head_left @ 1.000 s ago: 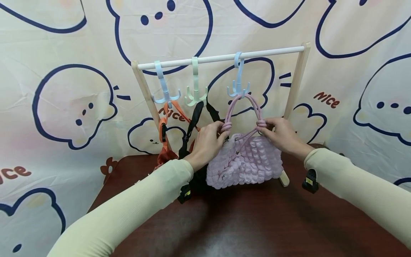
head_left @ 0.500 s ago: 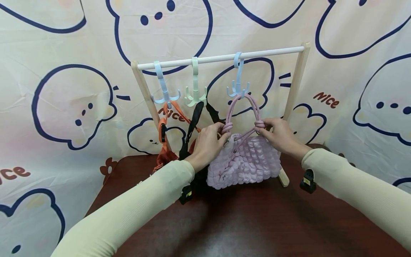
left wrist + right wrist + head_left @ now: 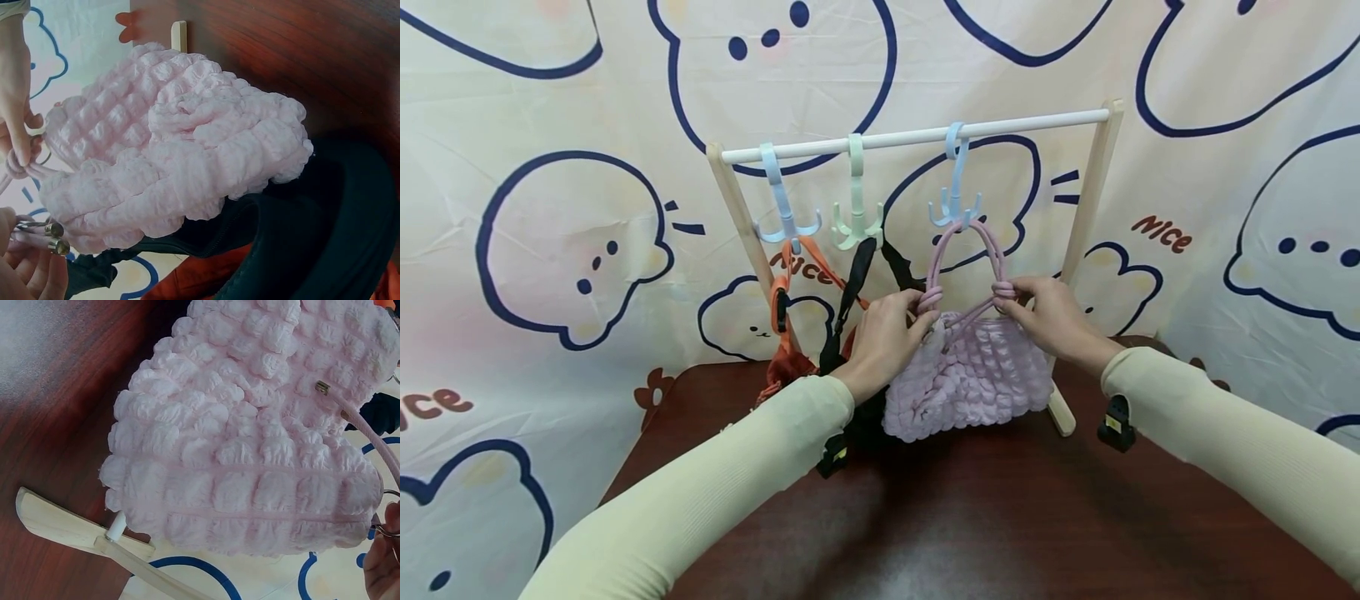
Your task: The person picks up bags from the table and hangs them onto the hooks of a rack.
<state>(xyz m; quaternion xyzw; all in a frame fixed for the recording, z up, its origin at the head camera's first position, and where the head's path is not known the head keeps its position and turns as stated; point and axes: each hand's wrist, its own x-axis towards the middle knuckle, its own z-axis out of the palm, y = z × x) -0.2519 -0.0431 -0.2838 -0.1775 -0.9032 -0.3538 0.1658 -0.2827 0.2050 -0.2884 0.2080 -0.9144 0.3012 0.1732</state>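
A pink puffy quilted handbag (image 3: 973,375) hangs by its corded handle (image 3: 934,267), whose top loops over the lower prongs of the right blue hook (image 3: 956,187). My left hand (image 3: 880,342) pinches the handle's left knot between thumb and fingers. At the right knot, my right hand (image 3: 1060,321) grips the cord the same way. Metal-capped cord ends (image 3: 56,237) stick out by the left fingers in the left wrist view. From the right wrist, the handbag's puffed side (image 3: 250,487) fills most of the picture, with a loose cord (image 3: 359,419) across it.
A white rail (image 3: 1037,122) on wooden posts carries the hooks. An orange bag (image 3: 786,362) hangs from the left blue hook (image 3: 781,196). From the green hook (image 3: 857,200) hangs a black bag (image 3: 331,219), partly behind the handbag. Below is a dark red-brown table (image 3: 1000,517).
My right hand has shifted slightly left, drawing the right knot and that side of the handbag inward. The left hand stays nearly in place.
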